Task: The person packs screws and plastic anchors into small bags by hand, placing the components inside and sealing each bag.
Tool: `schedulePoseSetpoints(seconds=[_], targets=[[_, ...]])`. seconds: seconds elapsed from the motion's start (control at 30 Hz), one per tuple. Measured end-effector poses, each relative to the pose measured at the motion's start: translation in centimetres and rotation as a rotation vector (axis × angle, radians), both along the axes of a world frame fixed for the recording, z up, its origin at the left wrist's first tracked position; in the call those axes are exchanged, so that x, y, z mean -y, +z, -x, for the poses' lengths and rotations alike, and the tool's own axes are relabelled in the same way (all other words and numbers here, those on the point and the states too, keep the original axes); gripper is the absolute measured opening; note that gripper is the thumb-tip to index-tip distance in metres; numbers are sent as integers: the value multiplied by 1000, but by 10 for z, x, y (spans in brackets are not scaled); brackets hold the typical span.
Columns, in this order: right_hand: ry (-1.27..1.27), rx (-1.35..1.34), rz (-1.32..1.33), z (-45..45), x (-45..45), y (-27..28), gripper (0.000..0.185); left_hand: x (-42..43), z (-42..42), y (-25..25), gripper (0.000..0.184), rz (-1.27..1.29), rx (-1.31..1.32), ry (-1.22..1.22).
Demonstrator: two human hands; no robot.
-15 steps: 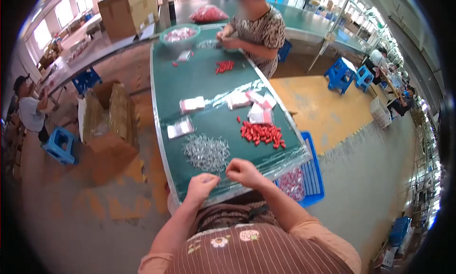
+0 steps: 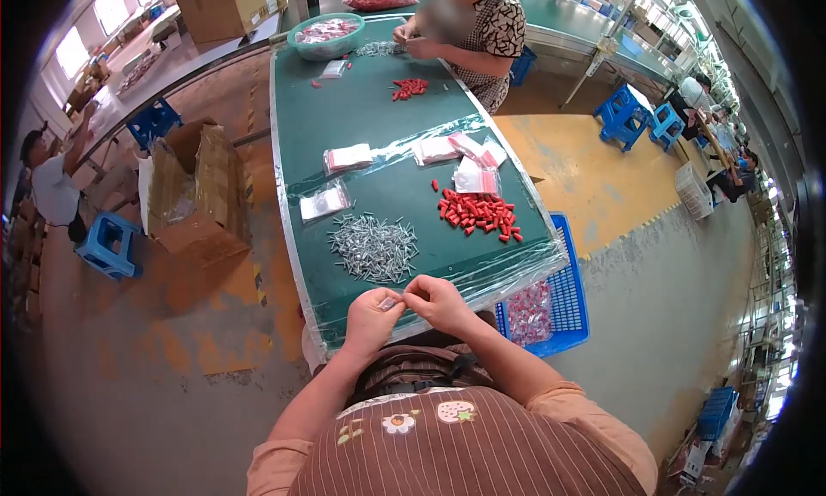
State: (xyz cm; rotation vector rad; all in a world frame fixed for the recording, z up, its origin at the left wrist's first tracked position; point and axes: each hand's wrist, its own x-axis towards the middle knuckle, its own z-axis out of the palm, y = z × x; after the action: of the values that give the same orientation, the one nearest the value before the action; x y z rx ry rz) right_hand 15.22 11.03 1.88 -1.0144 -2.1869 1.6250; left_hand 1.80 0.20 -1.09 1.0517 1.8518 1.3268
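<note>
At the near edge of the green table, my left hand (image 2: 371, 320) is closed on what looks like a small clear plastic bag (image 2: 388, 303), mostly covered by the fingers. My right hand (image 2: 437, 305) meets it in a pinch, its fingertips touching the left ones; anything between them is too small to make out. Just beyond both hands lies a heap of silvery screws (image 2: 372, 248). Farther right is a pile of red plastic plugs (image 2: 478, 213). Stacks of small clear bags (image 2: 325, 201) lie behind the screws, and more bags (image 2: 476, 178) lie behind the plugs.
Below the table's right corner, a blue basket (image 2: 568, 302) holds filled packets (image 2: 529, 314). Across the table (image 2: 344, 117) a co-worker (image 2: 482, 44) handles small parts beside a green basin (image 2: 328, 44). An open carton (image 2: 202, 195) and a blue stool (image 2: 110, 245) stand left.
My hands have come together, the right moving in to meet the left at the fingertips. The view has shifted, so the table's far side sits higher. The co-worker leans farther forward.
</note>
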Motion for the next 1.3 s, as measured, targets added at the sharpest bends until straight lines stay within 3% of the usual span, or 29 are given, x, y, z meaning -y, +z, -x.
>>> schedulePoseSetpoints(seconds=[0.3,0.63,0.83,0.93,1.03,1.3], targets=[[-34,-53,-75,-1,1,-14,15,-2,-4,8,9,117,305,46],[-177,-2,-158,5,19,-13,20,4,-14,-1,9,3,210,142],[-115,-142,70,-1,7,-30,18,3,-7,9,4,50,694,140],[-120,-197,140,2,9,-34,17,2,-9,0,5,1,540,134],[-102,-123,25,3,14,-22,18,4,-8,-8,7,28,378,108],[-142,-100,-68,5,17,-23,15,4,-11,-1,6,55,353,141]])
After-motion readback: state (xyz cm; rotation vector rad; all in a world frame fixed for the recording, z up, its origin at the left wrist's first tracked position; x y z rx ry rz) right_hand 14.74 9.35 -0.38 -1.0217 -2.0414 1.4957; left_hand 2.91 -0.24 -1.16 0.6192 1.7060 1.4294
